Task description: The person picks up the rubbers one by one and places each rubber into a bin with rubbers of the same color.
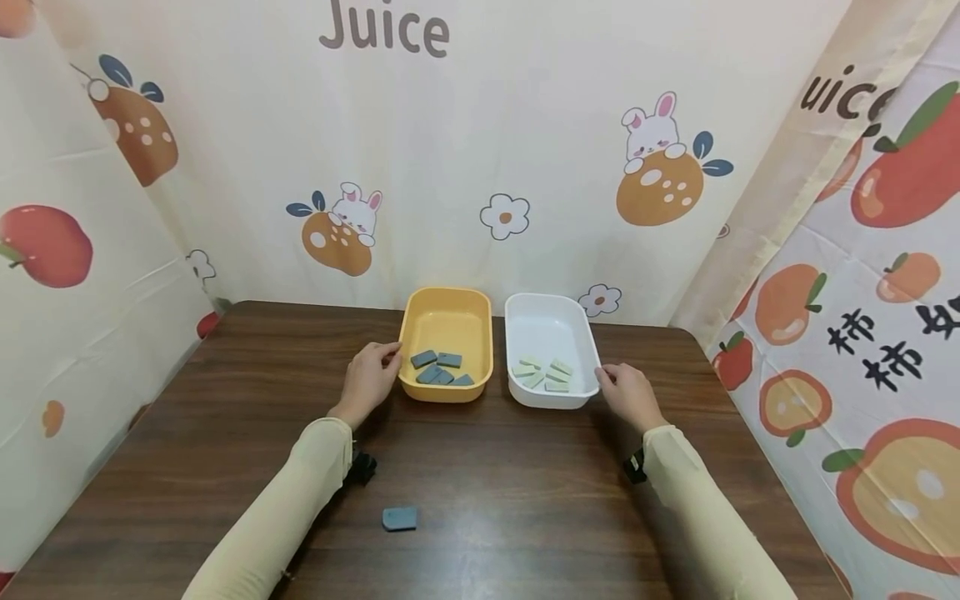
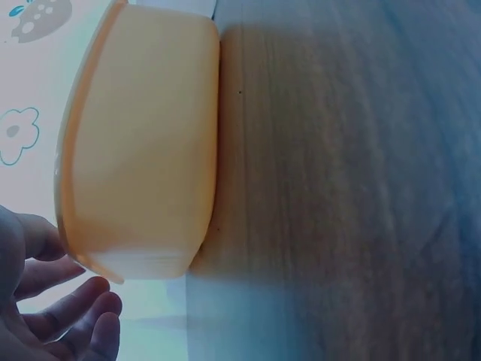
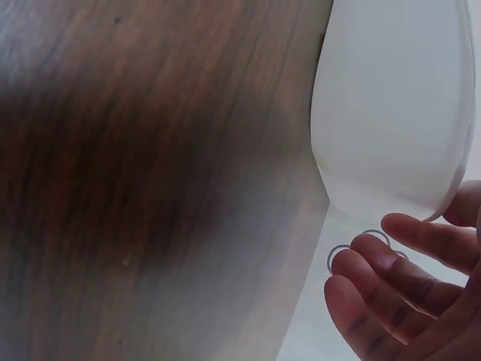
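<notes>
My left hand [image 1: 368,379] pinches the rim of a yellow plastic tray [image 1: 447,293] at its left side. In the left wrist view the thumb and index finger lie on either side of that rim. Several small blue-grey tiles [image 1: 435,374] lie in the near part of the tray. On the right, a white plastic tray [image 1: 547,312] has several pale green tiles [image 1: 557,386] at its near end. My right hand [image 1: 628,395] pinches its right rim, thumb and index finger meeting there in the right wrist view. Both trays stand side by side.
One more blue-grey tile [image 1: 400,518] lies by itself on the dark wooden table [image 1: 510,467], near the left forearm. Behind the trays hangs a printed curtain [image 1: 450,167], with further printed cloth at both sides. Each wrist wears a small black camera.
</notes>
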Motion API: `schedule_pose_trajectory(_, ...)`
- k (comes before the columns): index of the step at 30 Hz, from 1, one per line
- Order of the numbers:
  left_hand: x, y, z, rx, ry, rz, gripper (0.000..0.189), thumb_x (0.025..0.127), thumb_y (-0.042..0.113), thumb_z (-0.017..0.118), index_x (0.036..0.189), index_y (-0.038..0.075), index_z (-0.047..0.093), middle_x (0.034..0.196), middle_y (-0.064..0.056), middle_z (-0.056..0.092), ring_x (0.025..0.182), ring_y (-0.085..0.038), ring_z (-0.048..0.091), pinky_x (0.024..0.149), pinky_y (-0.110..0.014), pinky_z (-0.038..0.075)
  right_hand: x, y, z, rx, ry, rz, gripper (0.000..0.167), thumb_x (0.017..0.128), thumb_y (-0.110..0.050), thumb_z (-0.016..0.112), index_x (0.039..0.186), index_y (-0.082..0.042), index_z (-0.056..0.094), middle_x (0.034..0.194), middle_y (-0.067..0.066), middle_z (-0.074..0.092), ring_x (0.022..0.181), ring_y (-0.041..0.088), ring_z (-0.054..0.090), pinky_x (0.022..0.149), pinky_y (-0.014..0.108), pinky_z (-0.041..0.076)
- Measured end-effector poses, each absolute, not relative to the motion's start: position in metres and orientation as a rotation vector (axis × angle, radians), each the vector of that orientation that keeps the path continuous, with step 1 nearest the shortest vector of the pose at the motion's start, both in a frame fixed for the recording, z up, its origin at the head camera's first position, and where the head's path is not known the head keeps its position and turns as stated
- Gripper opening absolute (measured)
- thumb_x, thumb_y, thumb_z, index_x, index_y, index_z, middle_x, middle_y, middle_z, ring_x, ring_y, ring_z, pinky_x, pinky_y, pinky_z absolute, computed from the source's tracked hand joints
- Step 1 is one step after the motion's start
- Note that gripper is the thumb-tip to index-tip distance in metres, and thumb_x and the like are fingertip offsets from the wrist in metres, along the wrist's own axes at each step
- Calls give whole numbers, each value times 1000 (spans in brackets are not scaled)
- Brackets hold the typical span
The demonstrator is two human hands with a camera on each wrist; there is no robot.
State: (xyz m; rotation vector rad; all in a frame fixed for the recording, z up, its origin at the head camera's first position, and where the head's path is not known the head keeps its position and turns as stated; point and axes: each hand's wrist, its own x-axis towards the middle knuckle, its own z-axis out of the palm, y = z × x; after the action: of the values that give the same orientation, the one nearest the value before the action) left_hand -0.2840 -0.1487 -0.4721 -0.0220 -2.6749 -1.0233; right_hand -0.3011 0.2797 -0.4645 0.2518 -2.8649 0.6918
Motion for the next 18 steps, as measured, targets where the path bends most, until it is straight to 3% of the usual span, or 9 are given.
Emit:
schedule_pose_trajectory(9, -272, -152, -459, -48, -2684, -1045, 35, 98, 25, 57, 126, 6, 66, 116, -15, 63, 104, -30, 62, 88, -46, 51, -301, 279, -463, 218, -2880, 702, 42, 101, -22, 45, 123, 9, 62, 116, 30, 64, 107, 44, 60, 92, 57, 46)
schedule_pose_trajectory(18, -254, -151, -447, -178, -2769, -950, 37, 95, 27, 61, 127, 7, 65, 117, -14, 62, 102, -28, 62, 87, -47, 51, -302, 278, -465, 166, -2930, 749, 46, 103, -26, 40, 128, 9, 59, 123, 29, 62, 111, 42, 61, 96, 56, 46)
